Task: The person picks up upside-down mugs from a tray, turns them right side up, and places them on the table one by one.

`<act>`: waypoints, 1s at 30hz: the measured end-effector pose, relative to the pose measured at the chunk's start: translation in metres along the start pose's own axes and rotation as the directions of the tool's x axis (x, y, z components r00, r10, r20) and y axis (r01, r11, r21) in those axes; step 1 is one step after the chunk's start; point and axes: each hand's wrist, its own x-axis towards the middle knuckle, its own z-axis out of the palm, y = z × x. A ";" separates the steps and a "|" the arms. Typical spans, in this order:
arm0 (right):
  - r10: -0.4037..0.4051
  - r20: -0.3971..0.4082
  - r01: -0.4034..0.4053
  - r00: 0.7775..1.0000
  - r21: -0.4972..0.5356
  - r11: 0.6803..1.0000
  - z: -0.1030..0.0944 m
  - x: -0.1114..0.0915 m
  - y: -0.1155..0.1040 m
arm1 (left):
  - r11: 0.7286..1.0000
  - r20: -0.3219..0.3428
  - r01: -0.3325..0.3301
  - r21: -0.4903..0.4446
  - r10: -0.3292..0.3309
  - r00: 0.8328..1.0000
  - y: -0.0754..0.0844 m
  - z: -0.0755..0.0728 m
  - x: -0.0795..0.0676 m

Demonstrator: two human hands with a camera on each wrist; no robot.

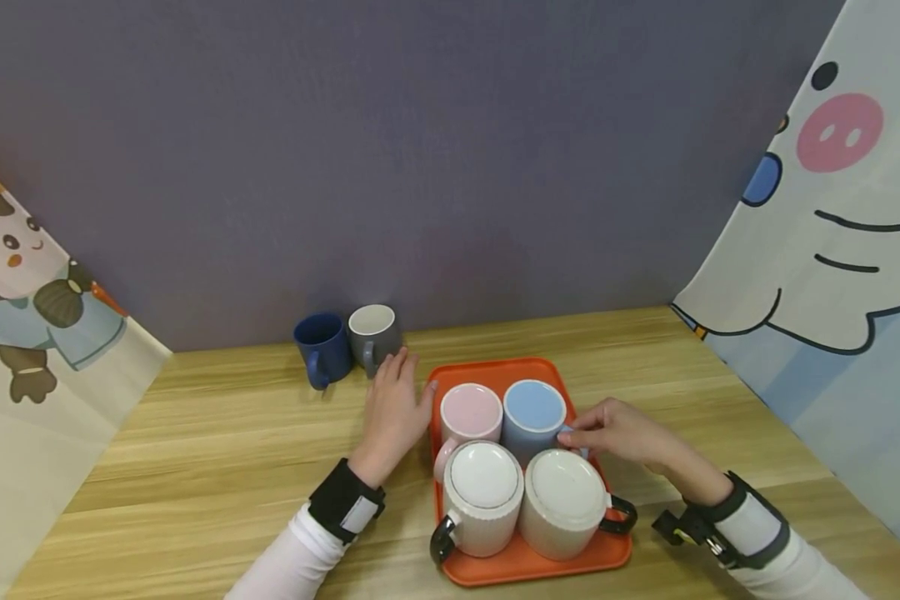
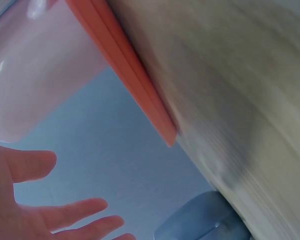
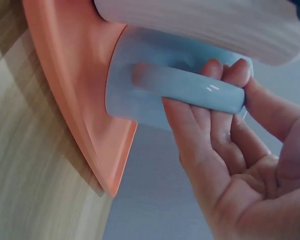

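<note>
1. Light-blue glazed mug (image 1: 534,408), upside down, far right of the orange rectangular tray (image 1: 513,568); its handle (image 3: 200,90) points right.
2. Right hand (image 1: 626,435): fingers curled round that handle, thumb against it.
3. Left hand (image 1: 393,414): fingers spread, holding nothing, beside the tray's far left corner; contact with the rim cannot be told.
4. Pale-pink mug (image 1: 471,411), upside down, just left of the light-blue one.
5. Two ribbed white mugs with black handles (image 1: 483,479) (image 1: 566,496), upside down, hemming in the near side.
6. Navy-blue mug (image 1: 326,354) and grey mug with white interior (image 1: 378,343), upright, beyond the left hand, near the grey wall (image 1: 450,167).
7. Wood-grain counter (image 1: 232,450): broad stretch leftward, narrower one rightward, each bounded by a cartoon-printed panel (image 1: 15,333) (image 1: 832,250).
</note>
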 end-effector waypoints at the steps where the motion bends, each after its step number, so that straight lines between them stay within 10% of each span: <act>1: 0.001 -0.003 -0.001 1.000 0.002 1.000 0.000 0.000 0.000 | 1.000 0.001 0.001 0.000 -0.001 1.000 0.000 0.000 0.000; 25: -0.063 -0.023 0.065 0.998 0.117 0.991 -0.008 0.002 0.001 | 0.999 -0.073 -0.008 -0.034 0.005 0.997 0.001 -0.008 0.009; 30: -0.050 -0.021 0.054 0.999 0.318 0.947 -0.018 0.005 0.001 | 0.997 -0.116 -0.006 -0.078 -0.003 0.993 0.007 -0.015 0.015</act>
